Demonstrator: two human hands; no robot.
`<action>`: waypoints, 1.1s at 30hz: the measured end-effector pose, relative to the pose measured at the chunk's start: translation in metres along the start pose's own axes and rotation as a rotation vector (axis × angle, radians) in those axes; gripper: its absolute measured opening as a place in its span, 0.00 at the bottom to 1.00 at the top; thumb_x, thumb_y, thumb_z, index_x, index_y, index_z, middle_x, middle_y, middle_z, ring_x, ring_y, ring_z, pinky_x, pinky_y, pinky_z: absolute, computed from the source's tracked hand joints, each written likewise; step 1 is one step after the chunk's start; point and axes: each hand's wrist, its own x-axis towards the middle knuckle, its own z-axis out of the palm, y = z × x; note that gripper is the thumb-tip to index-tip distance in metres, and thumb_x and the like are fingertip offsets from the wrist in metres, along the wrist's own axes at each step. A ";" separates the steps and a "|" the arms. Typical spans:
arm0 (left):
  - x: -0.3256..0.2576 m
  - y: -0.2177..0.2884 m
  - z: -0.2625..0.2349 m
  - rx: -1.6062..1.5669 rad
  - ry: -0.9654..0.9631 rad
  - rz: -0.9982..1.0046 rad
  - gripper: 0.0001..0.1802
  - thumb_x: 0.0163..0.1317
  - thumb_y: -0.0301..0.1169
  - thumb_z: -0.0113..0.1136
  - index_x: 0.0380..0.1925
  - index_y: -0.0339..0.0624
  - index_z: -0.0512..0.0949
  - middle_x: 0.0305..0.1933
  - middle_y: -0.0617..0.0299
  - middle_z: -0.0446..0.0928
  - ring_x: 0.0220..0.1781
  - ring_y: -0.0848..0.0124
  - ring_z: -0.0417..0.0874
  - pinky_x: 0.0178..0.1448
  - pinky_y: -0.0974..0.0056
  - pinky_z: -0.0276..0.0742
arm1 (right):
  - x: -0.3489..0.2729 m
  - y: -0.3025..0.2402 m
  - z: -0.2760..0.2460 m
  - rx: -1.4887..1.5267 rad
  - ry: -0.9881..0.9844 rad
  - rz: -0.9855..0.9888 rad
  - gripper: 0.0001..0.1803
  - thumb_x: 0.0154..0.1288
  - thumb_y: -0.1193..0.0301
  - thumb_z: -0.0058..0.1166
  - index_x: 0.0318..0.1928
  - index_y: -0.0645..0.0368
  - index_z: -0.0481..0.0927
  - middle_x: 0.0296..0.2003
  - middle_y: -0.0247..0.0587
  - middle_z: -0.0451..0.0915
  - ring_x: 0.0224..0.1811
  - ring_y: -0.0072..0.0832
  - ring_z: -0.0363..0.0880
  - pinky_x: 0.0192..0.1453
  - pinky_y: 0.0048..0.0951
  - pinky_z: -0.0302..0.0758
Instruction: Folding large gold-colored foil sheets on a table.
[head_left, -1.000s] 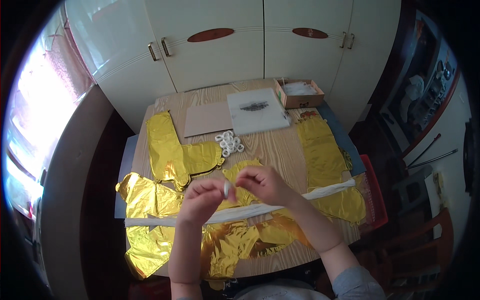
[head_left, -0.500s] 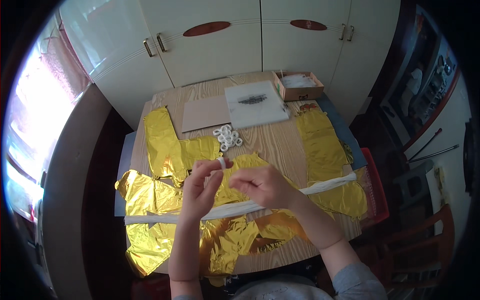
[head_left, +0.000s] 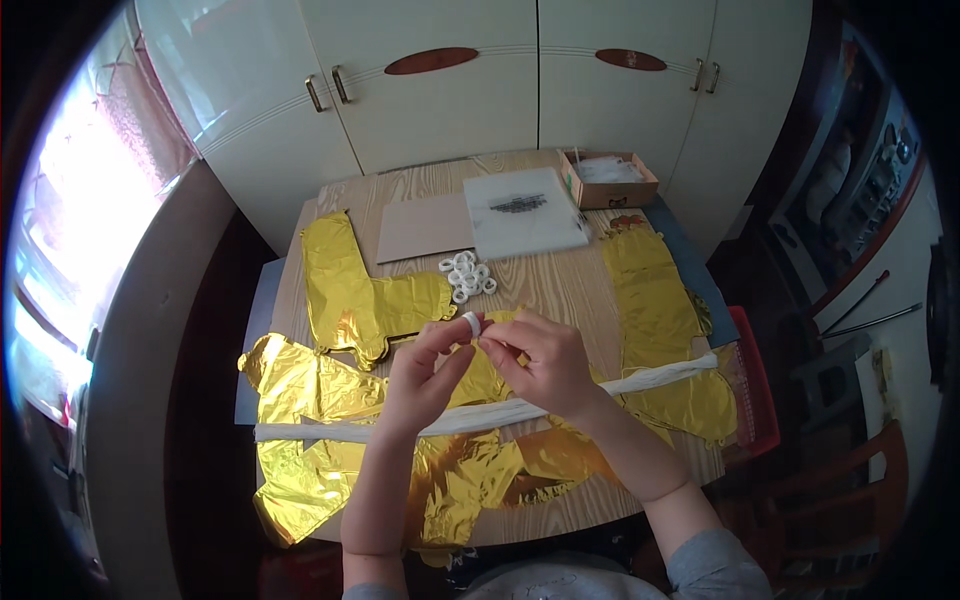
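A small white ring-shaped roll (head_left: 473,324) sits around a finger of my left hand (head_left: 425,375), whose fingers curl toward the right. My right hand (head_left: 545,360) meets it there, thumb and forefinger pinched against the side of the roll. Whatever lies between those right fingertips is too small to make out. Under both hands runs a long white bundle of thin strands (head_left: 490,416), laid across flat gold foil balloons (head_left: 310,385). Just beyond my hands lies a pile of several similar white rolls (head_left: 467,276).
Another gold foil balloon (head_left: 340,285) lies at the left, and more gold foil (head_left: 650,290) at the right. Toward the back are a flat pinkish-grey board (head_left: 420,230), a whitish plastic sheet (head_left: 520,235) with dark bits on it, and a cardboard box (head_left: 612,195) holding clear plastic.
My right hand has closed in on the left one, and its fingertips now meet the white roll. The whole view has shifted slightly.
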 end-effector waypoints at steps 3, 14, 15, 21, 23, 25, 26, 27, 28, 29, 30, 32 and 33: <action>-0.002 -0.005 0.001 0.154 -0.008 0.007 0.13 0.62 0.22 0.60 0.48 0.35 0.78 0.44 0.61 0.81 0.45 0.75 0.79 0.52 0.68 0.73 | 0.000 0.005 0.001 0.021 0.010 0.044 0.05 0.59 0.69 0.63 0.33 0.53 0.80 0.24 0.32 0.76 0.20 0.28 0.75 0.24 0.28 0.70; 0.002 -0.007 0.004 -0.278 -0.054 -0.199 0.09 0.67 0.23 0.55 0.45 0.30 0.78 0.40 0.62 0.81 0.43 0.79 0.79 0.48 0.72 0.75 | 0.008 0.026 -0.006 0.036 0.015 -0.325 0.09 0.54 0.79 0.63 0.37 0.58 0.81 0.37 0.36 0.77 0.33 0.27 0.78 0.34 0.26 0.77; 0.001 -0.008 0.002 -0.282 -0.052 -0.207 0.10 0.67 0.23 0.55 0.45 0.30 0.78 0.41 0.61 0.81 0.44 0.79 0.79 0.49 0.72 0.75 | 0.010 0.026 -0.007 0.030 -0.034 -0.381 0.11 0.54 0.80 0.62 0.39 0.57 0.82 0.39 0.36 0.78 0.36 0.29 0.79 0.37 0.28 0.78; 0.001 -0.004 -0.007 -0.204 -0.131 -0.265 0.12 0.67 0.22 0.55 0.48 0.30 0.78 0.45 0.61 0.81 0.47 0.77 0.79 0.54 0.72 0.74 | 0.007 0.031 -0.011 0.038 -0.240 -0.381 0.18 0.53 0.82 0.59 0.45 0.54 0.85 0.47 0.38 0.81 0.44 0.33 0.83 0.45 0.30 0.82; 0.001 -0.001 -0.011 -0.215 -0.234 -0.298 0.12 0.66 0.22 0.54 0.48 0.30 0.78 0.45 0.60 0.81 0.47 0.77 0.79 0.53 0.72 0.74 | 0.006 0.031 -0.014 0.152 -0.312 -0.288 0.17 0.53 0.82 0.59 0.43 0.54 0.85 0.47 0.38 0.82 0.43 0.33 0.84 0.44 0.30 0.83; 0.002 0.004 -0.013 -0.225 -0.304 -0.340 0.11 0.65 0.22 0.55 0.46 0.29 0.77 0.44 0.57 0.82 0.46 0.76 0.80 0.53 0.71 0.75 | 0.006 0.031 -0.017 0.176 -0.362 -0.237 0.16 0.53 0.82 0.59 0.43 0.54 0.86 0.44 0.38 0.82 0.40 0.32 0.84 0.43 0.29 0.83; 0.003 0.002 -0.015 -0.245 -0.316 -0.376 0.11 0.65 0.22 0.56 0.46 0.29 0.77 0.44 0.56 0.82 0.47 0.76 0.80 0.53 0.71 0.75 | 0.005 0.031 -0.017 0.188 -0.386 -0.211 0.16 0.53 0.82 0.59 0.42 0.55 0.86 0.43 0.38 0.82 0.39 0.32 0.84 0.42 0.28 0.83; 0.004 0.001 -0.016 -0.263 -0.328 -0.409 0.10 0.64 0.21 0.56 0.45 0.30 0.77 0.44 0.56 0.82 0.47 0.75 0.81 0.52 0.71 0.75 | 0.005 0.033 -0.016 0.213 -0.398 -0.199 0.16 0.53 0.83 0.59 0.42 0.55 0.86 0.41 0.37 0.82 0.38 0.31 0.84 0.41 0.28 0.83; 0.004 0.000 -0.017 -0.282 -0.341 -0.441 0.10 0.64 0.21 0.56 0.44 0.30 0.76 0.44 0.55 0.83 0.48 0.75 0.81 0.52 0.71 0.75 | 0.004 0.035 -0.015 0.238 -0.409 -0.188 0.16 0.53 0.83 0.59 0.42 0.55 0.86 0.40 0.37 0.82 0.38 0.31 0.84 0.41 0.27 0.83; 0.003 -0.001 -0.016 -0.295 -0.345 -0.461 0.10 0.63 0.21 0.57 0.44 0.30 0.76 0.44 0.54 0.82 0.47 0.75 0.81 0.52 0.71 0.75 | 0.002 0.036 -0.014 0.263 -0.420 -0.176 0.16 0.53 0.84 0.59 0.42 0.55 0.86 0.39 0.37 0.82 0.37 0.31 0.84 0.41 0.27 0.82; 0.003 -0.001 -0.017 -0.303 -0.348 -0.476 0.09 0.63 0.21 0.57 0.44 0.31 0.76 0.44 0.53 0.82 0.46 0.75 0.81 0.52 0.71 0.75 | 0.003 0.036 -0.013 0.270 -0.424 -0.181 0.16 0.53 0.84 0.59 0.42 0.55 0.86 0.38 0.36 0.81 0.37 0.30 0.84 0.40 0.27 0.82; 0.003 -0.002 -0.017 -0.320 -0.355 -0.505 0.09 0.62 0.20 0.57 0.43 0.32 0.75 0.44 0.52 0.82 0.44 0.74 0.82 0.51 0.71 0.76 | 0.003 0.036 -0.012 0.285 -0.430 -0.193 0.16 0.52 0.84 0.59 0.41 0.54 0.86 0.36 0.36 0.81 0.35 0.30 0.83 0.39 0.27 0.82; 0.003 -0.001 -0.017 -0.318 -0.350 -0.516 0.09 0.61 0.20 0.58 0.42 0.33 0.74 0.43 0.52 0.83 0.42 0.75 0.82 0.49 0.71 0.76 | 0.004 0.036 -0.013 0.267 -0.438 -0.198 0.16 0.52 0.84 0.60 0.41 0.54 0.86 0.37 0.35 0.81 0.35 0.30 0.83 0.39 0.27 0.81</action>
